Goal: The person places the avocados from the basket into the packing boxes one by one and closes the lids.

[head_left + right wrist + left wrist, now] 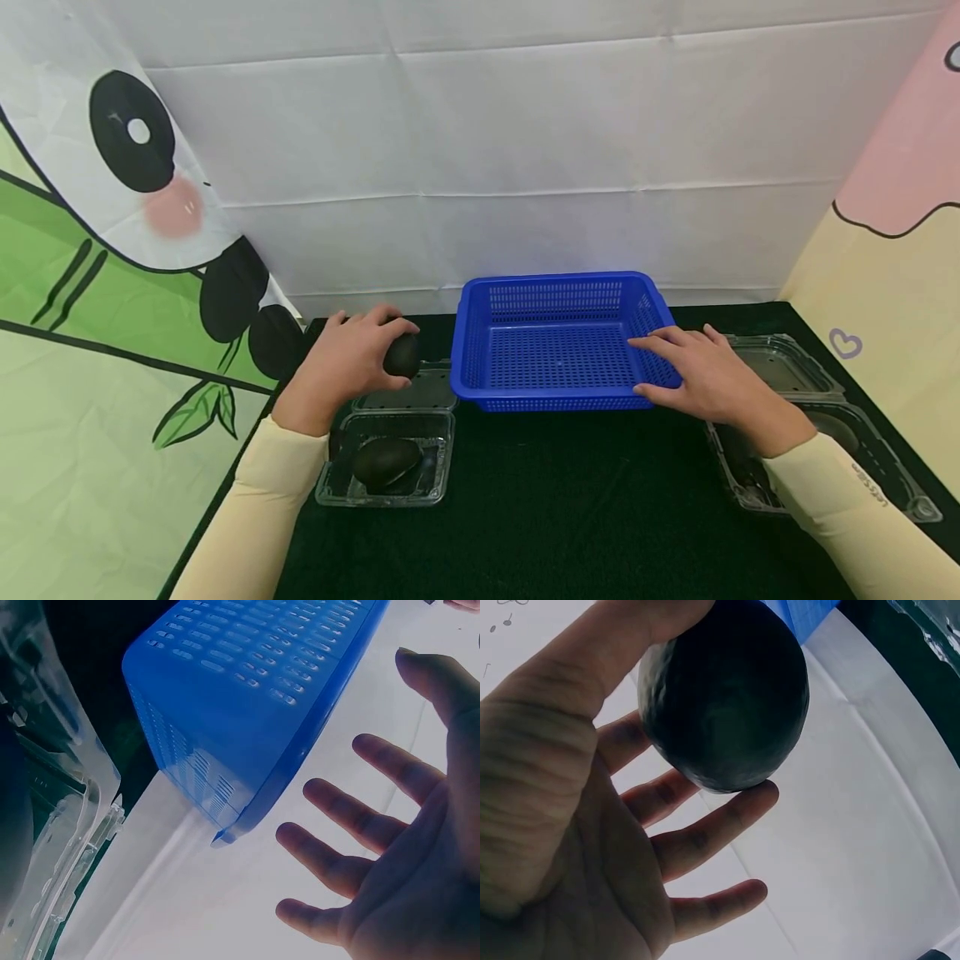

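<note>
My left hand (352,354) holds a dark avocado (402,357) between thumb and fingers, raised above the lid of the left clear plastic clamshell box (442,475). The left wrist view shows the avocado (727,697) large and dark green, with the little finger stretched clear of it. A second avocado (386,461) lies in that box. My right hand (705,375) hovers at the right side of the blue plastic basket (468,333), fingers spread and nothing held. In the right wrist view a gap shows between these fingers (352,810) and the basket (240,735).
Another clear clamshell box (892,467) stands with its lid raised on the right, partly behind my right forearm; its contents are hard to make out. A dark green cloth (562,500) covers the table. A white sheet (525,167) hangs behind the basket.
</note>
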A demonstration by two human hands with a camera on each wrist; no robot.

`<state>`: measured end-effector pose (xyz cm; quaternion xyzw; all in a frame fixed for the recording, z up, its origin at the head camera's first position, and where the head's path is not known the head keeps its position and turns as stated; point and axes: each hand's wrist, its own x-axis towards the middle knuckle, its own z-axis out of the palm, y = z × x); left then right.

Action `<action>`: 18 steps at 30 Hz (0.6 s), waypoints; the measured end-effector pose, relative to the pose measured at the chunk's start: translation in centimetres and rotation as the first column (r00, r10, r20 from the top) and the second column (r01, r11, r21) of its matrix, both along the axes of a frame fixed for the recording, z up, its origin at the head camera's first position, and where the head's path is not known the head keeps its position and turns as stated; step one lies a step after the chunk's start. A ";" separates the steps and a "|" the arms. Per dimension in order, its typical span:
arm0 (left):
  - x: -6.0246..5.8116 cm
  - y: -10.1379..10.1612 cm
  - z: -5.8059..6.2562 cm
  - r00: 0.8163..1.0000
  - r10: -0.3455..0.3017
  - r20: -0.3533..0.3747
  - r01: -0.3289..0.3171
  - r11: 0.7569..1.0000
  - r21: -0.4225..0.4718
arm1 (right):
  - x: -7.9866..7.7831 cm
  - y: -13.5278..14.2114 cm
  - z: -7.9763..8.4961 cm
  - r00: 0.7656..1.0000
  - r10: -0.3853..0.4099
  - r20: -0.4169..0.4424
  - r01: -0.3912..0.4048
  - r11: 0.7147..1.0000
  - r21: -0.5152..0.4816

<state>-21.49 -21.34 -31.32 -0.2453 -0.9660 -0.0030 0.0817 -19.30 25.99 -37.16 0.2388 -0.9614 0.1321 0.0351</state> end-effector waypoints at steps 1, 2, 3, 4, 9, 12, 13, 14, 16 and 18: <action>0.1 0.1 -0.1 1.000 0.002 0.004 -0.002 1.000 -0.001 | 0.0 0.0 0.0 1.000 0.001 -0.002 -0.001 1.000 0.001; 0.3 0.1 -0.2 1.000 0.004 0.009 -0.004 1.000 -0.004 | 0.0 0.0 0.0 1.000 0.003 -0.004 -0.003 1.000 0.002; 0.4 0.2 -0.3 1.000 0.005 0.013 -0.005 1.000 -0.004 | 0.0 0.0 0.0 1.000 0.005 -0.006 -0.005 1.000 0.003; 0.6 0.3 -0.4 1.000 0.006 0.019 -0.006 1.000 -0.003 | 0.0 0.0 -0.1 1.000 0.006 -0.008 -0.006 1.000 0.005; 1.3 0.4 -1.0 0.999 0.007 0.043 -0.007 1.000 0.007 | 0.1 0.1 -0.1 1.000 0.006 -0.005 -0.006 1.000 0.003; 1.7 0.5 -1.3 0.999 0.009 0.052 -0.009 1.000 0.003 | 0.1 0.1 -0.1 1.000 0.006 -0.004 -0.006 1.000 0.003; 1.8 0.6 -1.3 0.998 0.010 0.055 -0.010 1.000 0.001 | 0.0 0.1 -0.2 1.000 0.007 -0.004 -0.007 1.000 0.003; 1.9 0.6 -1.4 0.998 0.011 0.059 -0.011 1.000 0.002 | 0.0 0.2 -0.2 1.000 0.008 -0.005 -0.008 1.000 0.003; 2.2 0.7 -1.5 0.998 0.012 0.064 -0.012 1.000 0.002 | 0.0 0.2 -0.3 1.000 0.009 -0.004 -0.009 1.000 0.002; 2.4 0.7 -1.7 0.998 0.013 0.068 -0.013 1.000 0.007 | 0.0 0.3 -0.3 1.000 0.008 -0.001 -0.008 1.000 -0.001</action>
